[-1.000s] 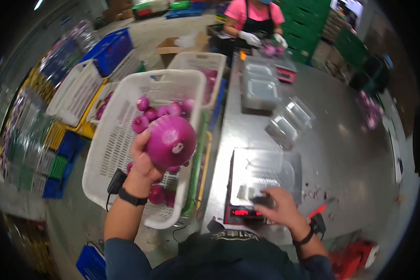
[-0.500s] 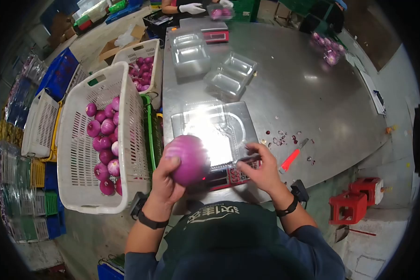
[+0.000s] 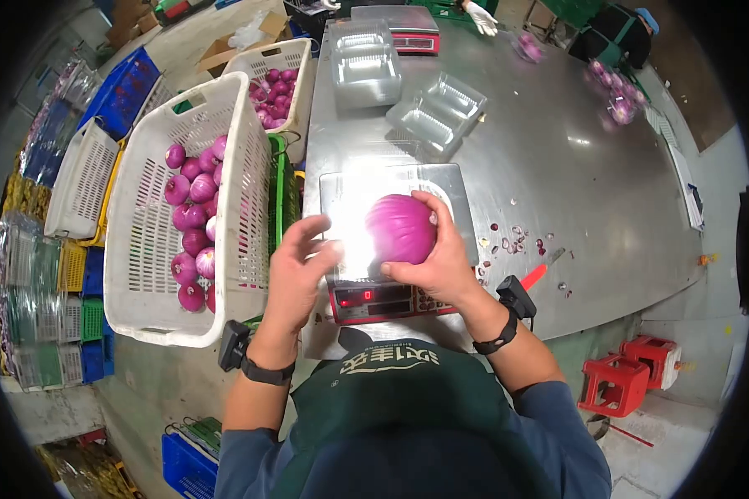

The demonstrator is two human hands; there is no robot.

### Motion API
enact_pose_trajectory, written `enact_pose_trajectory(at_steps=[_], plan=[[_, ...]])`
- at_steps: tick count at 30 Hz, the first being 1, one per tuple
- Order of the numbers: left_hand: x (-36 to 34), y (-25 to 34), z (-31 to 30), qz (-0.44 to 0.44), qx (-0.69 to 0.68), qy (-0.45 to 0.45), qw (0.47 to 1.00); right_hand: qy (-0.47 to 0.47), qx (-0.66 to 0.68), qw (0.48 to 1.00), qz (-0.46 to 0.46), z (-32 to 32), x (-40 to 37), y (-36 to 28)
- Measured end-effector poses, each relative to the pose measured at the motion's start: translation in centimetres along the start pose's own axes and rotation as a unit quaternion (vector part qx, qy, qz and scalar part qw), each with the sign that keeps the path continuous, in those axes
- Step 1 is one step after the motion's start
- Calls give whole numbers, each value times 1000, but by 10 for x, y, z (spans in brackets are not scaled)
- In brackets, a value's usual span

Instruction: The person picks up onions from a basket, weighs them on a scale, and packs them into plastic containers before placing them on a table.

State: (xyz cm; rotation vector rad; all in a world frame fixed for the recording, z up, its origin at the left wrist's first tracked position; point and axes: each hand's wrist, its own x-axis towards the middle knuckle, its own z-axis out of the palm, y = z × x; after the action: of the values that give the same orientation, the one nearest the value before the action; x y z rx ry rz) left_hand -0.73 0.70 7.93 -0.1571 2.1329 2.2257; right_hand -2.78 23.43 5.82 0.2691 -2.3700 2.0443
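A large purple onion (image 3: 401,230) is in my right hand (image 3: 448,264), its fingers and thumb wrapped round the right side. Below it stands a digital scale (image 3: 370,304) with a red front and a lit display. Strong glare covers much of the weighing plate; a clear plastic tray (image 3: 354,249) there is hard to make out. My left hand (image 3: 295,270) is open at the scale's left side, its fingers and thumb apart; whether it touches the tray is hidden by glare.
A white crate (image 3: 245,191) of purple onions stands left, another (image 3: 304,91) behind it. Clear trays (image 3: 366,76) and a second scale (image 3: 416,41) are farther back. A red-handled knife (image 3: 534,277) lies right among peel scraps. A co-worker's gloved hand (image 3: 480,18) is at the far edge.
The onion has passed from my left hand to my right. My left hand is now free of it. At the far edge, the co-worker's packed onions have moved right, out of the gloved hands.
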Motion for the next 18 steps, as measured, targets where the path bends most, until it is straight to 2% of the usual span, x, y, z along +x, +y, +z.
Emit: enact_pose_trajectory(at_steps=[1,2,3,4,6,8,10,14,16,18], plan=[[0,-12,-10,1,-1,1,1000,-14,-46,999,22,2,3,8],[1,-25,-21,-35,-16,34,999,-27,-93,994,45,3,5,12],[0,-37,-27,-71,-31,68,995,-18,-149,988,33,8,6,8],[-2,-48,-30,-71,-34,69,994,-20,-151,988,33,12,9,8],[-7,-62,-34,-94,-59,81,991,-38,-246,968,5,19,12,11],[-10,-70,-35,-106,-66,91,988,-45,-279,959,-23,22,12,25],[-11,-76,-39,-115,-60,91,987,-4,-345,935,-84,23,10,31],[-10,-82,-49,-117,-72,114,984,43,-301,943,-134,-8,8,19],[-11,-83,-54,-115,-79,122,983,114,-231,965,-55,-29,9,20],[-12,-84,-56,-124,-82,124,981,154,-227,961,-31,-47,15,36]])
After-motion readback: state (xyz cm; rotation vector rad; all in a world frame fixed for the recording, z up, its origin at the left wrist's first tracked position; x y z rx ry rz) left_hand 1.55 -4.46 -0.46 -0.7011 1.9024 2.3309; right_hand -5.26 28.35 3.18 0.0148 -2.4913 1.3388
